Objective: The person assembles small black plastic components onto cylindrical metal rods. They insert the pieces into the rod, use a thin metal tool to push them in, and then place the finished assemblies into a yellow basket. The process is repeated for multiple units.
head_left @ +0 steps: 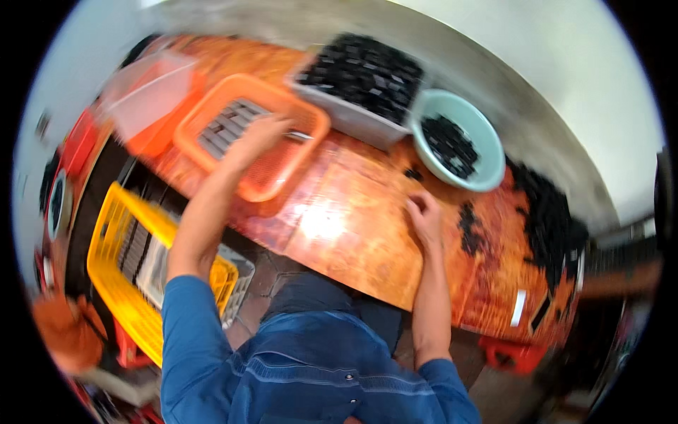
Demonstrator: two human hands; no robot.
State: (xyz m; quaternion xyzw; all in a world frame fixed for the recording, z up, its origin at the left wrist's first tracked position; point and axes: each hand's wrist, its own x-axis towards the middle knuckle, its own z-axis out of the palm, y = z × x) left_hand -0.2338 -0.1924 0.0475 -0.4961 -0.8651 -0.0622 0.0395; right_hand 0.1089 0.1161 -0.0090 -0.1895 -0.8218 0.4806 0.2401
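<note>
My left hand (267,133) is over an orange plastic basket (319,126), its fingers closed and slightly blurred. A slim grey strip (301,136) with a bright edge sticks out from its fingertips. Several grey bars (227,128) lie side by side in the basket, left of that hand. My right hand (426,218) rests at the wooden table (367,233) with curled fingers; whatever they may pinch is hidden. Small black pieces (414,173) lie just beyond it, and a loose pile of black pieces (468,230) is to its right.
A grey bin (346,113) heaped with black pieces stands at the back, beside a pale blue bowl (487,138) partly filled with similar ones. Black strips (547,212) pile up at the right. A clear box (152,95) stands far left; a yellow crate (113,283) is below the table's left edge.
</note>
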